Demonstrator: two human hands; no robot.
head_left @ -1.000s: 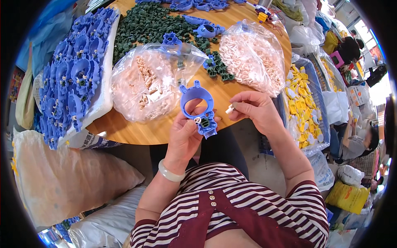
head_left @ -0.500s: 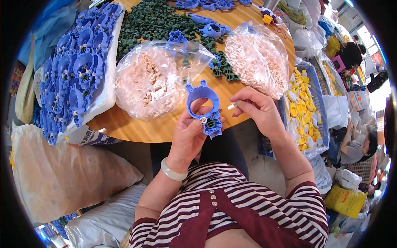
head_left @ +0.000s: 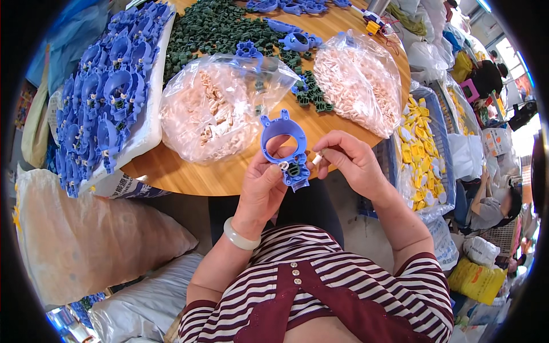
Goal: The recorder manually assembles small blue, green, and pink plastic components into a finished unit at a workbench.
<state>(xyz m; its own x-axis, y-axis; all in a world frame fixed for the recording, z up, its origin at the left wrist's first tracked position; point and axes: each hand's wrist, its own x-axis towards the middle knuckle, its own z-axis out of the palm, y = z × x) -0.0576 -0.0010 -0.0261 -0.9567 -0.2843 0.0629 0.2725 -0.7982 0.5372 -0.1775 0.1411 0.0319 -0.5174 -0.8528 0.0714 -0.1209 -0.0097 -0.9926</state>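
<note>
My left hand [head_left: 264, 182] is closed on a blue plastic ring-shaped part [head_left: 266, 135], which has two small ears at its top. A dark green piece [head_left: 294, 170] and a small white piece [head_left: 283, 166] sit in its lower end, beside my left thumb. To the right, my right hand [head_left: 351, 162] pinches a small white plastic peg [head_left: 317, 158] between thumb and fingertips. The peg is close to the blue part's right side, seemingly apart from it. On the table ahead lie a clear bag of pale pinkish-white pieces [head_left: 197, 123] and a second such bag [head_left: 359, 86].
A white tray [head_left: 153, 123] at left holds many assembled blue parts. Loose dark green pieces [head_left: 209, 28] are heaped on the round wooden table [head_left: 189, 178]. A blue crate [head_left: 449, 166] of yellow parts stands right. Large sacks [head_left: 103, 240] fill the lower left. A person [head_left: 489, 206] sits far right.
My right hand has moved slightly left and down, bringing the white peg nearer the blue part. My left hand still holds the part, almost unmoved.
</note>
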